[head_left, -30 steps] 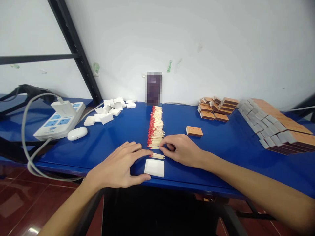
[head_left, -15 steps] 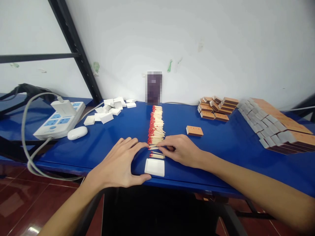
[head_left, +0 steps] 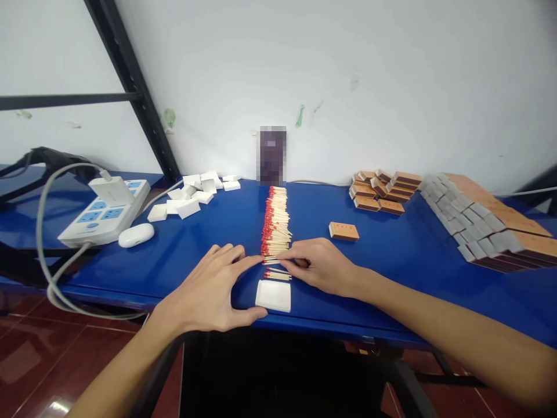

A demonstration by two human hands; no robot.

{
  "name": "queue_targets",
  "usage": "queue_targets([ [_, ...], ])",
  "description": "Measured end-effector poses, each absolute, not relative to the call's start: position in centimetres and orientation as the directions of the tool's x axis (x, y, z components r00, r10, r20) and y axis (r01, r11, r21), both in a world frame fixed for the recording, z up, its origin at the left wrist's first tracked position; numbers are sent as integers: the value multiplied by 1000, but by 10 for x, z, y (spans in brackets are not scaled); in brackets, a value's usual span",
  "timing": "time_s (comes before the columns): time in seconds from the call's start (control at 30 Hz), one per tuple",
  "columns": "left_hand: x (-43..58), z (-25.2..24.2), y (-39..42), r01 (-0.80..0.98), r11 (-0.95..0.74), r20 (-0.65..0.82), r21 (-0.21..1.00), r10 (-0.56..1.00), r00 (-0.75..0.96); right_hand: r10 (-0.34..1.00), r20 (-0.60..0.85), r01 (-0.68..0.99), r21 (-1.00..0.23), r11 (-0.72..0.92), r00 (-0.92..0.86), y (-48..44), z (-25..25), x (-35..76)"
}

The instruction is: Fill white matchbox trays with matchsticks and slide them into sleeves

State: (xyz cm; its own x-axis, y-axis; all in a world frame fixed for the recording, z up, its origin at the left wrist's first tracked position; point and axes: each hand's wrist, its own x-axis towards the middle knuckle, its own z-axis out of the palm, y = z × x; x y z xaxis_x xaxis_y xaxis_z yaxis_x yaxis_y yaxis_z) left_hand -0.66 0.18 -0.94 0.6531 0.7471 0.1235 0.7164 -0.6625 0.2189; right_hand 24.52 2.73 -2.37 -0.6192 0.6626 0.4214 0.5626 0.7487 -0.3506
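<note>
Left hand (head_left: pixel 209 290) and right hand (head_left: pixel 319 264) shifted along the matches since one second ago

Left hand: its forefinger has gone from the small group of matches (head_left: pixel 278 276) to the red heads of a few loose matches (head_left: pixel 270 260) just beyond. Thumb and forefinger spread wide apart; thumb tip on the counter (head_left: pixel 313 209) near its front edge, beside a white tray (head_left: pixel 273 295).

Right hand: shifted slightly leftward. Thumb and forefinger tips drawn close about the plain ends of those loose matches; cannot tell whether they are clamped on them.

Loose matches: lying crosswise between both hands, at the near end of a long row of matches (head_left: pixel 276 223), heads to the left. Small group lies between them and the tray.

Tray: one, open side up, lying nearest the counter's front edge.

Right of the row: one orange matchbox (head_left: pixel 343 231), lying singly; behind it, a loose pile of matchboxes (head_left: pixel 383 191); farther right, a large stack of matchboxes (head_left: pixel 491 220), grey ends showing.

Left of the row: a heap of white boxes (head_left: pixel 191 194); a rounded white case (head_left: pixel 136 235); a white power strip (head_left: pixel 93 225) with a plugged-in charger (head_left: pixel 112 190).

Rear: dark blurred item (head_left: pixel 272 154) upright by the wall (head_left: pixel 391 87).
</note>
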Motion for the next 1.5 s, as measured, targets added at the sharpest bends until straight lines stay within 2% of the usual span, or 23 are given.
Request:
queue_targets([
  [0.2,-6,-8,2,709,-668,125,228,742,659,661,452,561,-351,749,-599,26,-24,246],
  [1.5,-5,-6,3,682,-683,122,260,724,679,721,373,592,-412,693,-584,26,-19,246],
])
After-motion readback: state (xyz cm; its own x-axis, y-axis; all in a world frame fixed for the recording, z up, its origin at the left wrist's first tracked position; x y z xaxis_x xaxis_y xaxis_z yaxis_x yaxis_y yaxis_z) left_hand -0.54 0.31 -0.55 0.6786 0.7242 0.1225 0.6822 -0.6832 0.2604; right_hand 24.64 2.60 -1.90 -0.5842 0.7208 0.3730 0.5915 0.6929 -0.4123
